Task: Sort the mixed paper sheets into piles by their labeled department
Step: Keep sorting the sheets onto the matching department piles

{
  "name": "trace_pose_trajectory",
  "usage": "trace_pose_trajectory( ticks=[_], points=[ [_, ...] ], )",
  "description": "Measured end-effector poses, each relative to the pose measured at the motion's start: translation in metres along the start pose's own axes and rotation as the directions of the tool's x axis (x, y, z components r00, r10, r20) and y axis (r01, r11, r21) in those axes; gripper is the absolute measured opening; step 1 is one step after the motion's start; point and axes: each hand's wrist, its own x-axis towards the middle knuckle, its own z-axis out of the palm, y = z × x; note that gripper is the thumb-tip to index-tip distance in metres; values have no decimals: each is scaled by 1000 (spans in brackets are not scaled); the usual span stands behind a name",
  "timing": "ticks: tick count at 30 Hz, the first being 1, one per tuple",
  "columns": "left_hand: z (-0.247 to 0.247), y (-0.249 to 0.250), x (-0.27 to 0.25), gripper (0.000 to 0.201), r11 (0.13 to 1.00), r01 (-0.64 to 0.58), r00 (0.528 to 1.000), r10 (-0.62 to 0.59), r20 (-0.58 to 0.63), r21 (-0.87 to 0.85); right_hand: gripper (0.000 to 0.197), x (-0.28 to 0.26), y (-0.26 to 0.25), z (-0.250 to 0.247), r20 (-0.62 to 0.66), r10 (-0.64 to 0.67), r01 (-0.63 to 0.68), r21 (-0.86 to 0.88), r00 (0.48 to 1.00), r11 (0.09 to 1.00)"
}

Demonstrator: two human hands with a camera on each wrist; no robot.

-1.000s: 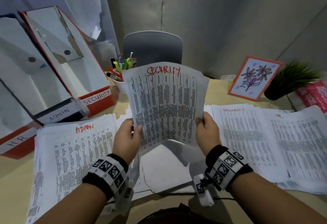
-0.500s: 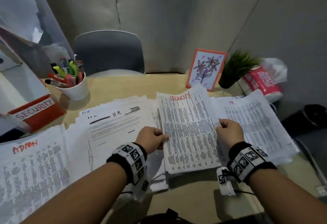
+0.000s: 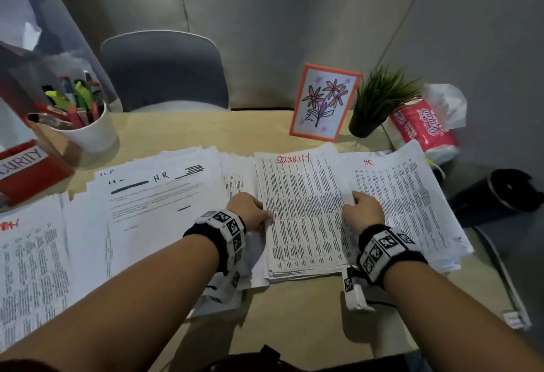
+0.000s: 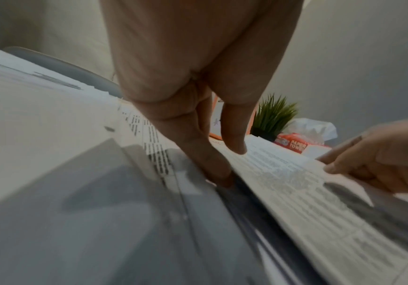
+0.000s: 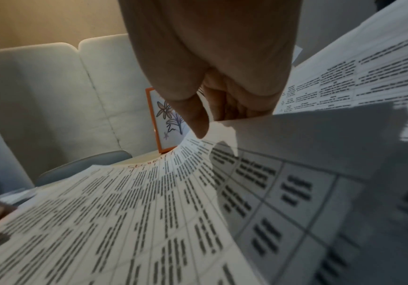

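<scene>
A printed sheet marked SECURITY (image 3: 303, 212) in red lies on top of the SECURITY pile (image 3: 306, 271), right of centre on the desk. My left hand (image 3: 265, 212) holds its left edge, thumb above and fingers (image 4: 218, 173) down beside the pile. My right hand (image 3: 350, 204) pinches the right edge, which curls up slightly; the thumb (image 5: 198, 125) is on top and the fingers are hidden under the paper. An HR pile (image 3: 406, 201) lies to the right. The mixed stack (image 3: 159, 198), topped by an HR sheet, lies to the left. An ADMIN pile (image 3: 32, 260) is at the far left.
A white pen cup (image 3: 88, 136) and a red SECURITY file box (image 3: 26, 171) stand at the back left. A framed flower drawing (image 3: 323, 101), a potted plant (image 3: 379, 104) and a paper towel pack (image 3: 421, 130) stand at the back right. A grey chair (image 3: 164, 71) faces me.
A second ago both hands held the SECURITY sheet upright in front of me. They carried it right and lowered it flat onto the SECURITY pile, and my view turned right.
</scene>
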Motion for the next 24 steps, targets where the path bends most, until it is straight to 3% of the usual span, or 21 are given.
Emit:
trace_pose_trajectory(
  ticks=[4, 5, 7, 12, 15, 18, 20, 24],
  points=[
    [-6, -4, -8, 17, 989, -4, 999, -2, -45, -147, 56, -3, 1, 1, -8, -33, 32, -95, 999, 995],
    [-10, -8, -12, 25, 978, -5, 998, -7, -58, -210, 57, -7, -2, 0, -20, -56, 53, -106, 998, 993],
    [-23, -16, -21, 35, 956, -5, 997, -20, -81, -295, 51, -13, -9, 1, -46, -138, 132, -103, 989, 986],
    [-84, -64, -50, 18, 961, 26, 973, -88, -214, -276, 33, -43, -47, 26, 48, -348, 350, -37, 936, 936],
    [-123, -112, -64, 24, 961, 86, 908, -184, -376, -261, 27, -65, -73, 54, 183, -355, 349, 68, 917, 935],
    [-151, -159, -79, 36, 954, 213, 836, -289, -466, -209, 28, -80, -100, 86, 294, -352, 351, 58, 889, 935],
    [-160, -181, -84, 46, 940, 294, 816, -340, -467, -171, 31, -87, -115, 104, 342, -319, 329, 32, 884, 944],
    [-166, -206, -82, 53, 932, 318, 821, -364, -439, -176, 31, -95, -134, 129, 341, -235, 267, -50, 910, 963]
  ],
)
